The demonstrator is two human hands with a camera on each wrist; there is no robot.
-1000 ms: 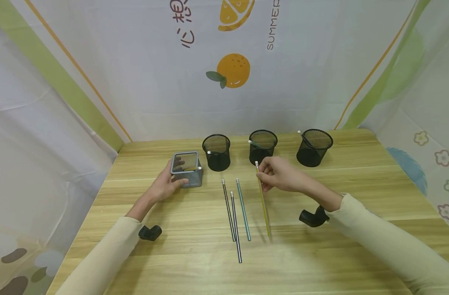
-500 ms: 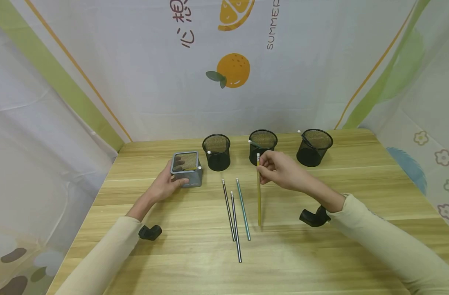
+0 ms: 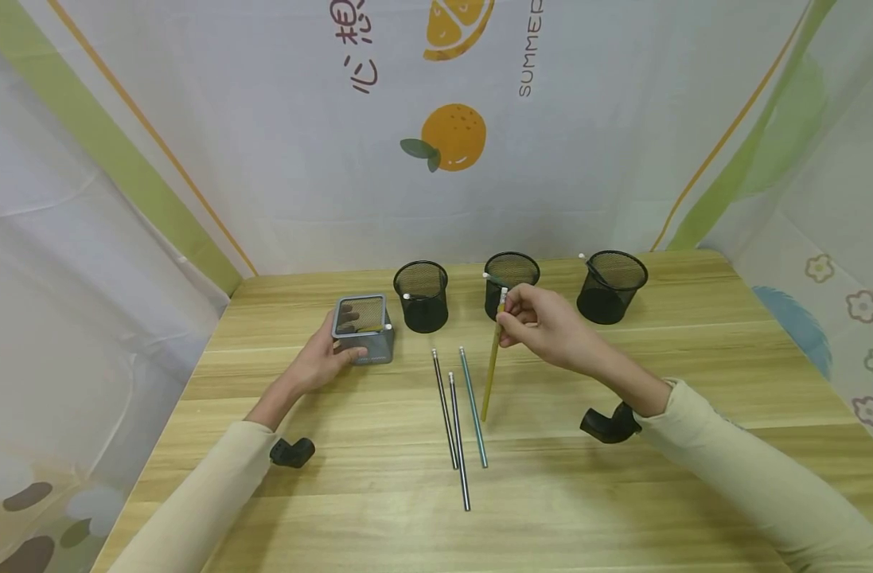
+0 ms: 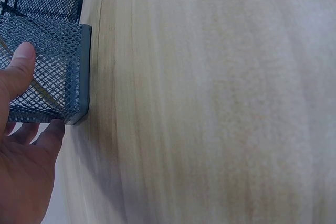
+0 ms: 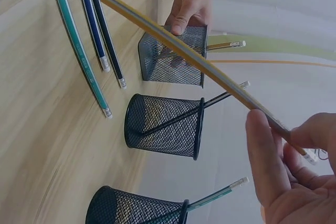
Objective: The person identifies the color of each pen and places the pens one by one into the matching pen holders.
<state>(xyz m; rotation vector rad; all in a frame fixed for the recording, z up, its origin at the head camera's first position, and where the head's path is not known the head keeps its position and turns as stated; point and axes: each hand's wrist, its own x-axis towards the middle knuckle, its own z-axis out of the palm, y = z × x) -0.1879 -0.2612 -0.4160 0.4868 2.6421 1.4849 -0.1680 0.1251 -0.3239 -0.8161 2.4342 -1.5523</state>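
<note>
My left hand (image 3: 317,364) grips a grey square mesh pen holder (image 3: 380,348), its thumb on the near side and the other fingers round the far left. A yellow pencil (image 5: 226,45) leans inside that holder. Up off the table, my right hand (image 3: 551,328) pinches another yellow pencil (image 3: 491,374) near its eraser end, the lower end slanting left. Under and left of it lie a teal pencil (image 3: 473,407), a dark blue pencil (image 3: 460,446) and a black pencil (image 3: 444,406). In the left wrist view, the thumb (image 4: 22,66) presses the mesh.
Three round black mesh holders stand along the back: left (image 3: 426,316), middle (image 3: 495,301), partly behind my right hand, and right (image 3: 601,307). Each has one pencil leaning in it. A printed curtain (image 3: 300,199) hangs behind the wooden table (image 3: 364,493).
My right hand has lifted the yellow pencil slightly away from me, and its lower end has swung left toward the teal pencil. My left hand and the grey holder stay put.
</note>
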